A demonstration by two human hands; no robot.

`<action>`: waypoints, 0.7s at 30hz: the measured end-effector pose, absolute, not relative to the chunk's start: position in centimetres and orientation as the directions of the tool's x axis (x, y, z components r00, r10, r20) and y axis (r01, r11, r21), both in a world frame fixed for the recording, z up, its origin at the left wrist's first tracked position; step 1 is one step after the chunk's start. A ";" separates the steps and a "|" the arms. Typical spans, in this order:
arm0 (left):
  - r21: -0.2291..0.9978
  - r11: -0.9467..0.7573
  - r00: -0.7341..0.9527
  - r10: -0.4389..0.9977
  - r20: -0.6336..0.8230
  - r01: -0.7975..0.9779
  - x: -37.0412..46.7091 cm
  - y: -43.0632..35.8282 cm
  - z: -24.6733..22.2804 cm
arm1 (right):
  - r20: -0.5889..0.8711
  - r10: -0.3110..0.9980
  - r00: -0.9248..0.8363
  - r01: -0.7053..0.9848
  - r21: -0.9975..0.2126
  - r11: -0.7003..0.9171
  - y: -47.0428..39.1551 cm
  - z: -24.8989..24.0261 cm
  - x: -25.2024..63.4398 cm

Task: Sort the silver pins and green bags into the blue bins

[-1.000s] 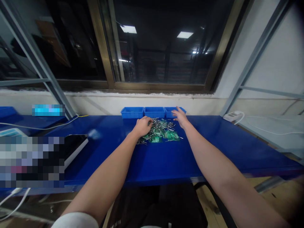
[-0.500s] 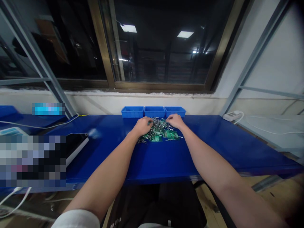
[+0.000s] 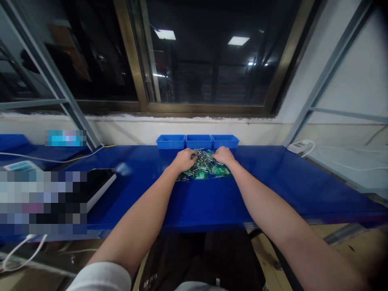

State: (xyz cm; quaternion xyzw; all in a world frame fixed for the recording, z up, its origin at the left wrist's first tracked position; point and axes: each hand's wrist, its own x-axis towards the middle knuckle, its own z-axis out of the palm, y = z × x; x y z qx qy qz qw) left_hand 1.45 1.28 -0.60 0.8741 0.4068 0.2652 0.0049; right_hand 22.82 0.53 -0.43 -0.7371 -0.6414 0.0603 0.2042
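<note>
Metal-piece pile (image 3: 202,163) — between left fingers (image 3: 190,152), right fingers (image 3: 217,155) — contact unclear.

Slim pieces (image 3: 203,158) gleam like polished metal; the green packets (image 3: 200,175) look like glossy plastic film. Tabletop (image 3: 203,206): smooth, glossy. Bins (image 3: 199,142): smooth plastic. Sleeve (image 3: 104,277): matt cloth.

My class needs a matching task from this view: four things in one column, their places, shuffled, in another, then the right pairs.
Things
1. left hand
2. right hand
3. pile of metal and green pieces
4. bins

Places
A. in a row of three along the far side of the blue table
B. at the pile's right side
C. on the table, between both hands
D. at the pile's left side

Pairs: 1-D, 2-B, 3-C, 4-A
</note>
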 end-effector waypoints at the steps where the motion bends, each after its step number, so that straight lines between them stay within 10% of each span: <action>1: 0.224 -0.668 0.528 0.715 0.459 0.710 1.5 1.3 -0.6 | 0.172 0.968 0.183 0.920 -0.377 -0.107 0.5 -0.5 22.8; 21: 0.237 -0.658 0.515 0.724 0.458 0.715 1.6 1.0 -0.5 | 0.156 0.961 0.229 0.912 -0.380 -0.156 0.3 -0.2 21.9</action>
